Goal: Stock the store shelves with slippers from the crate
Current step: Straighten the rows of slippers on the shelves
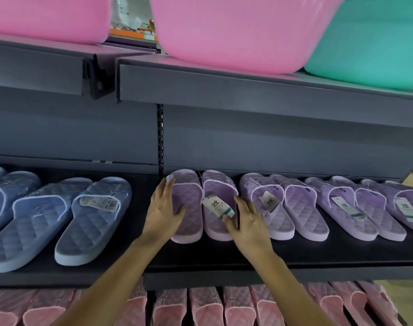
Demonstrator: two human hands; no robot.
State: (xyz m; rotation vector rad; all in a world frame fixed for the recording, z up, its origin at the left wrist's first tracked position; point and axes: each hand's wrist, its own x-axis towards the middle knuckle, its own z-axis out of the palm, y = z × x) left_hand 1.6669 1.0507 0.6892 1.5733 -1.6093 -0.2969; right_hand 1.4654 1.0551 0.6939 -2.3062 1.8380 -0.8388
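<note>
1. Dark grey metal store shelving (139, 222) fills my view; pink plastic basins (224, 31) and a teal plastic basin (370, 48) sit on the tier above; quilted pink slippers (205, 307) line the tier below; the crate is out of sight.
2. The task's thing, a lilac quilted rubber slipper pair (193, 222), lies flat on the middle tier, toes to the back; it ends the lilac row, between the translucent blue slippers (92, 220) and the next lilac pair (278, 208).
3. My left hand (162, 212): fingers straight along the pair's left edge, thumb on the footbed; flat, gripping nothing.
4. My right hand (247, 222): fingers spread over the right edge, thumb beside the white hang tag (216, 204); likewise flat, no clamp.
5. I judge the step to be squaring the pair; I'd press evenly from both sides, set the heels level with the neighbours, and leave the tag face-up.
</note>
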